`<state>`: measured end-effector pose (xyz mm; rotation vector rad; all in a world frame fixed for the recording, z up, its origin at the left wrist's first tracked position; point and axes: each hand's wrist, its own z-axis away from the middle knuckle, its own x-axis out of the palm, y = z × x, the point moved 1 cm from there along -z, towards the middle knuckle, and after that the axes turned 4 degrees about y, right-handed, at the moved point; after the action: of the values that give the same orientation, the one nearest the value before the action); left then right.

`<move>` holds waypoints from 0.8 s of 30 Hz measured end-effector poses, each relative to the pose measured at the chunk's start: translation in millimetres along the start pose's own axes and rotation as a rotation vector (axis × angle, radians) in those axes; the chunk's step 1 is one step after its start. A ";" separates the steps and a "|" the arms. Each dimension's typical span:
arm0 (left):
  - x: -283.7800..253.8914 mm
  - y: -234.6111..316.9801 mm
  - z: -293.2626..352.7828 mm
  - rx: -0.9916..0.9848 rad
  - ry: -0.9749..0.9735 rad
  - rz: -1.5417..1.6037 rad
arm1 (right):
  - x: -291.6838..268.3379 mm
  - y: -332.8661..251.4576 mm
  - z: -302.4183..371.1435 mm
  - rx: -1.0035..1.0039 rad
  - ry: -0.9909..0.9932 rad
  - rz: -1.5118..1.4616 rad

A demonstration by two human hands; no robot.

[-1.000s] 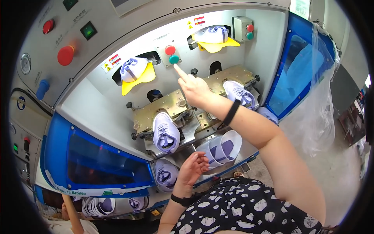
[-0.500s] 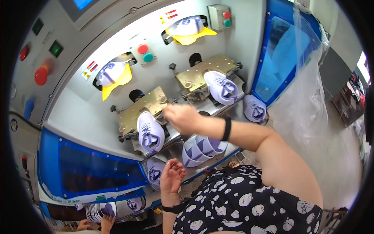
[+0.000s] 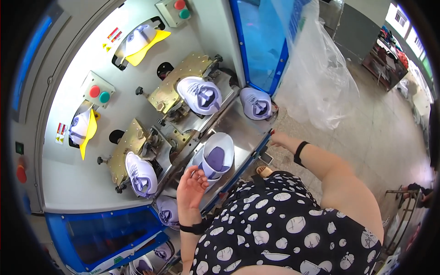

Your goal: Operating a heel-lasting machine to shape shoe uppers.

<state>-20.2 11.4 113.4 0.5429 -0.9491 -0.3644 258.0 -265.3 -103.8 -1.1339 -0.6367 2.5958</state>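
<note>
Left hand (image 3: 192,188): grip released, just beside the uppers (image 3: 220,156), centre.
Right hand (image 3: 281,139): right of centre; cannot tell its grip.
Shoes (image 3: 198,94): at both brass plates (image 3: 183,68), left of centre; seemingly placed.
Uppers: nested, centre; seemingly waiting.

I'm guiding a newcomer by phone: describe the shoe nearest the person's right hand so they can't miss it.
Find the blue door at the top, right of centre. Just below it, at the right-hand end of the metal ledge, sits a lilac shoe. Unlike the paler shoe beside the brass-coloured plate, it sits clear of any plate.
</note>
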 end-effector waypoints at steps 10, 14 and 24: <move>45.4 -16.2 -25.3 -0.077 -0.102 -0.113 | -38.3 -82.1 105.6 -0.677 0.203 -0.041; 44.9 -18.5 -15.1 -0.075 -0.069 -0.120 | -81.1 -162.6 120.5 -1.096 0.564 -0.237; 24.3 -20.0 36.1 0.225 0.076 -0.204 | -101.5 -276.2 95.4 -1.154 0.418 -0.065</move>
<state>-38.6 -27.3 134.6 0.8572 -0.8686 -0.4200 267.1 -89.8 150.7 -1.7726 -2.0900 1.7053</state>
